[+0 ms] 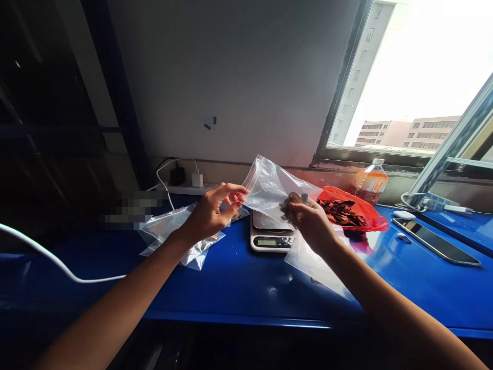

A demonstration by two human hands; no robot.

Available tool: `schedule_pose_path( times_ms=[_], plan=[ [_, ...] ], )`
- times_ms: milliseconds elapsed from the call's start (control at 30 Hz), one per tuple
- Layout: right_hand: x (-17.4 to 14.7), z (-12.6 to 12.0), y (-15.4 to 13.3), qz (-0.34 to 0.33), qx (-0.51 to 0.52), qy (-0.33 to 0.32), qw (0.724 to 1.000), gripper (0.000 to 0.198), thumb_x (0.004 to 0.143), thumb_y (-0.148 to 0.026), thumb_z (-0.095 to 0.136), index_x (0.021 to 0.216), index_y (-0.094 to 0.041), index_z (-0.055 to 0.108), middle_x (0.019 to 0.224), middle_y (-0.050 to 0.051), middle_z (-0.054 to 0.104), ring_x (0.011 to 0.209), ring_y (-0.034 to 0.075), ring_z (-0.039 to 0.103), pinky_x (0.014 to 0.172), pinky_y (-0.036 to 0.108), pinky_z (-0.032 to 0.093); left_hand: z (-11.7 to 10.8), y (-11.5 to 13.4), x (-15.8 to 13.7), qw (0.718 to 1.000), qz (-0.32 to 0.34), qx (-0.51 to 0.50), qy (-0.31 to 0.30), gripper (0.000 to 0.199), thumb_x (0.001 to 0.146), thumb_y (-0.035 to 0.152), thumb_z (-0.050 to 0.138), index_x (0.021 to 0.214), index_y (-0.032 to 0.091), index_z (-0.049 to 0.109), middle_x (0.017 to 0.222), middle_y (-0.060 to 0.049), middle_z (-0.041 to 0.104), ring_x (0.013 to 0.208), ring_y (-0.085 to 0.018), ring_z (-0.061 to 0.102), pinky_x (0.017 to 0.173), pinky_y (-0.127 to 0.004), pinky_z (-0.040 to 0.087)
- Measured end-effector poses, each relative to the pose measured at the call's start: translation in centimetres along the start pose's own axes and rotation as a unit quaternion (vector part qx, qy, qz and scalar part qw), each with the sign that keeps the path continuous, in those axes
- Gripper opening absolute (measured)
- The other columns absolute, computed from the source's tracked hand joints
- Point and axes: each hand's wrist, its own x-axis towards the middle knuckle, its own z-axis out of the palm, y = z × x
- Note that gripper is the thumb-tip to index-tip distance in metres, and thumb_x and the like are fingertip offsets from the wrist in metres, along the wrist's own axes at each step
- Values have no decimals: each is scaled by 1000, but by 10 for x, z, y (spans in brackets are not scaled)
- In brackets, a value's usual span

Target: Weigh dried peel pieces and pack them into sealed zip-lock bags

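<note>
A clear zip-lock bag (269,185) with a red seal line is stretched between my hands above a white digital kitchen scale (271,242). My left hand (217,208) pinches the bag near its red-lined mouth. Gripped in my right hand (310,218) is the bag's other end, where a small clump of dark brown pieces (293,201) shows through the plastic. Behind my right hand lies an open red plastic bag (375,218) holding dark reddish-brown dried pieces (342,213). More clear bags (204,252) lie under my left hand, and another clear bag (319,267) lies below my right wrist.
All this rests on a blue tabletop (231,293). An orange drink bottle (371,182) stands by the window. A phone (439,241) and a small white case (404,215) lie at the right. A white charger (197,179) and its cable are at the back; another white cable (69,270) crosses the left.
</note>
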Motion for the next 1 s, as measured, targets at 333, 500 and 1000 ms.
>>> schedule_pose_path(
  times_ms=[333,500,1000],
  plan=[
    [-5,6,2,23,-37,-15,999,20,62,-22,71,74,-19,55,70,-2,60,62,11,55,59,26,44,-1,-1,0,999,-21,-6,48,6,80,21,60,86,21,60,92,-3,61,90,-18,61,82,-34,51],
    [-7,8,1,47,-30,-29,998,20,60,-21,71,73,-19,57,66,-3,58,59,10,52,57,25,43,-13,-2,3,987,-48,-153,-31,10,80,25,60,90,23,65,81,-1,67,79,-18,64,78,-35,53],
    [-15,14,9,98,-66,-100,988,22,61,-21,72,67,-17,52,59,-5,47,51,6,40,52,23,35,-7,-17,5,994,-81,-13,69,30,78,20,56,107,20,61,93,-4,67,83,-16,62,66,-27,48]
  ],
)
